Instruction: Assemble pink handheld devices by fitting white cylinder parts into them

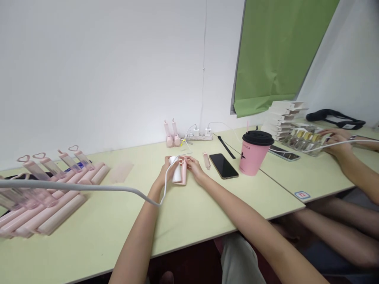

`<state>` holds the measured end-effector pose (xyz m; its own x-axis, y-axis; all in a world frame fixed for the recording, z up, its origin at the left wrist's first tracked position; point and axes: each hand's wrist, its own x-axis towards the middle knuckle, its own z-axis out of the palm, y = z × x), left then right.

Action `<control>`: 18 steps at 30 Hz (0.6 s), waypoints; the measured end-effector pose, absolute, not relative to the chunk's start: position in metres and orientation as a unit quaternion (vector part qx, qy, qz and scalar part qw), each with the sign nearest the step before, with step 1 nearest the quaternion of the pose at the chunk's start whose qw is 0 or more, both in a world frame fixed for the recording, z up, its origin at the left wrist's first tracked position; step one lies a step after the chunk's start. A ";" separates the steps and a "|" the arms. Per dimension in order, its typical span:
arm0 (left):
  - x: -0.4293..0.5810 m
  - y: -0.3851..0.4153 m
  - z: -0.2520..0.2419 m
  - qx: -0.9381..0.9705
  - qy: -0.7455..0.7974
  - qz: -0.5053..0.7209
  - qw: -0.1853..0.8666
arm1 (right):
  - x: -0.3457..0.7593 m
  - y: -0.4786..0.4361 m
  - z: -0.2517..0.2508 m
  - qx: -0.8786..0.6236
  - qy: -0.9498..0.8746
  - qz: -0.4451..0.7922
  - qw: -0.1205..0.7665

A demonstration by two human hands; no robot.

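My left hand [164,170] is closed round the side of a white cylinder [177,172], holding it just above the table. Beside the cylinder, and seeming to touch it, is a pink tube-like part [184,172]. The fingers of my right hand [193,165] are closed on that pink part near its upper end. A thin white cable [163,193] crosses in front of my left hand, close to the camera. To the right of my right hand lies a small clear-and-pink tube [206,161].
Pink cylinders [63,211] with clear tubes and heart-shaped loops fill the left side. A black phone [224,165] and pink cup [251,153] stand right of me. A power strip [197,137] lies by the wall. At far right, another person's hand [337,142] touches glass bottles [304,139].
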<state>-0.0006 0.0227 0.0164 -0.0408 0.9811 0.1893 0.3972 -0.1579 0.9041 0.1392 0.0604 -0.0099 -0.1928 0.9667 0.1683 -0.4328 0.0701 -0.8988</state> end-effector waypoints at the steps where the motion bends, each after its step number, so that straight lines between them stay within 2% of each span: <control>1: -0.002 0.023 0.016 0.607 0.559 0.456 0.332 | 0.138 0.059 -0.010 -0.284 -0.464 0.616 0.569; 9: -0.001 0.026 0.008 0.622 0.519 0.417 0.411 | 0.124 0.059 -0.018 -0.314 -0.437 0.578 0.614; 18: 0.030 0.024 0.008 0.642 0.520 0.464 0.319 | 0.122 0.068 -0.029 -0.383 -0.510 0.464 0.614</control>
